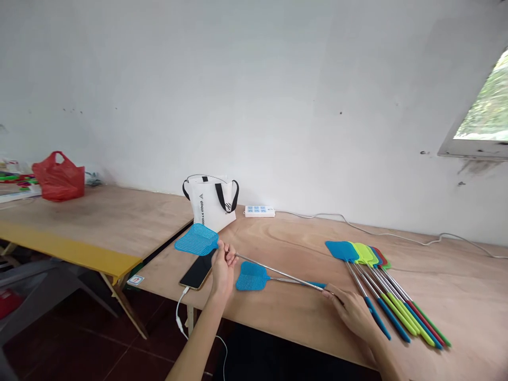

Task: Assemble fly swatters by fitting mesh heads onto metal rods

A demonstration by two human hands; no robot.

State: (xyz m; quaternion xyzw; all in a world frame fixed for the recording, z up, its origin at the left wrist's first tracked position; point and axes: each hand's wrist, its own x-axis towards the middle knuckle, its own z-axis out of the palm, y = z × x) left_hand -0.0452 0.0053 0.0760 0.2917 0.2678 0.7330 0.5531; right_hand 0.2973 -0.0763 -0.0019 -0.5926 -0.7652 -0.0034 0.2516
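My left hand [224, 264] is closed around the neck of a blue fly swatter [196, 239], just behind its mesh head. Its thin metal shaft slants down to the right, where my right hand [351, 312] grips the other end; the handle is hidden by that hand. Beneath the shaft, a second blue fly swatter [252, 277] lies on the wooden table [293, 323], its head pointing left. To the right of my right hand, several fly swatters [377, 286] in blue, yellow-green, red and green lie side by side in a fanned row.
A phone [197, 270] with a white cable lies left of my left hand. Behind it stands a white bag [212, 203] with black handles, beside a power strip [259, 211] whose cord runs along the wall. A red plastic bag [59, 177] sits on the left table [111, 217].
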